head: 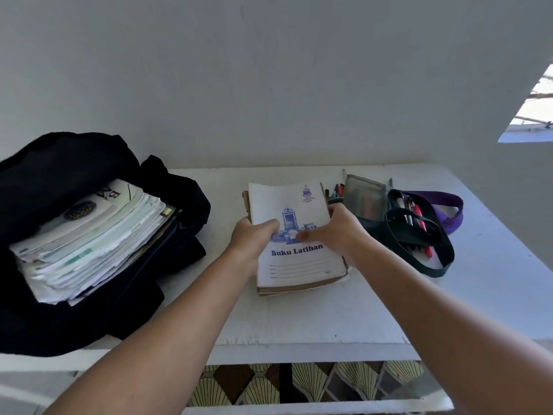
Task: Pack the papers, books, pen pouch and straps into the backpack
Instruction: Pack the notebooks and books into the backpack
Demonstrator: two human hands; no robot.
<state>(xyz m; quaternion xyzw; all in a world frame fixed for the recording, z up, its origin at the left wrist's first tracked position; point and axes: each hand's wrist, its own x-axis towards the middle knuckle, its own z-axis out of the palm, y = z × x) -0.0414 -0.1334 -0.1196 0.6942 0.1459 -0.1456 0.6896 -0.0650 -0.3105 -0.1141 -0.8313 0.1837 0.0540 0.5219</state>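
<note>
Centrally, both hands gripped the books [294,235] on the counter [493,280]: left hand [254,235] on the left edge, right hand [335,232] on the right. The open backpack [98,319] (papers [89,235] already inside) lay leftward, nearer the left hand, long axis pointing away.

I saw my left hand [250,235] and right hand [335,232] gripping the exercise books [294,259] from either side. Left of my left hand lay the open backpack [59,163], stuffed with papers [89,244]; right of my right hand sat the pen pouch [363,196] and straps [419,235].
</note>
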